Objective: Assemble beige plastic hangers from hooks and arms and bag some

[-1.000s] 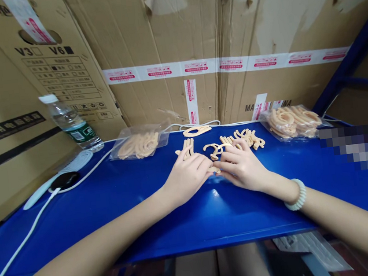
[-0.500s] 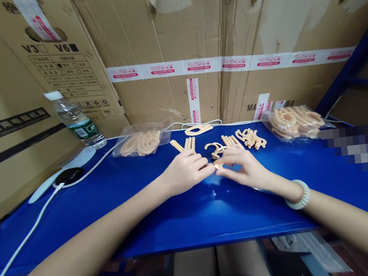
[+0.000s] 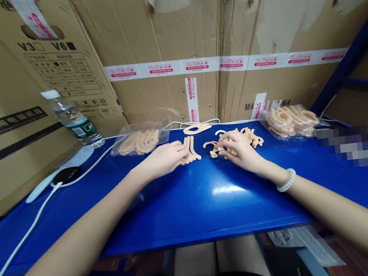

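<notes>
On the blue table (image 3: 191,199) lie small peach-coloured plastic pieces. My left hand (image 3: 161,159) rests palm down, fingers stretched out, with its fingertips against a neat row of straight peach strips (image 3: 190,149). My right hand (image 3: 238,149) reaches over a loose heap of curved peach hooks (image 3: 250,137), its fingers bent and touching the pieces; whether it grips one I cannot make out. One flat peach loop (image 3: 196,129) lies alone behind the strips.
Two clear bags of peach pieces lie at the back: one left (image 3: 139,142), one right (image 3: 290,121). A water bottle (image 3: 72,121), a white cable (image 3: 31,226) and a black puck (image 3: 64,175) are at the left. Cardboard boxes (image 3: 193,48) wall the back.
Both hands moved away from the table's middle toward the back: the left went to the row of strips, the right to the heap of hooks. The small piece pinched between them is no longer seen.
</notes>
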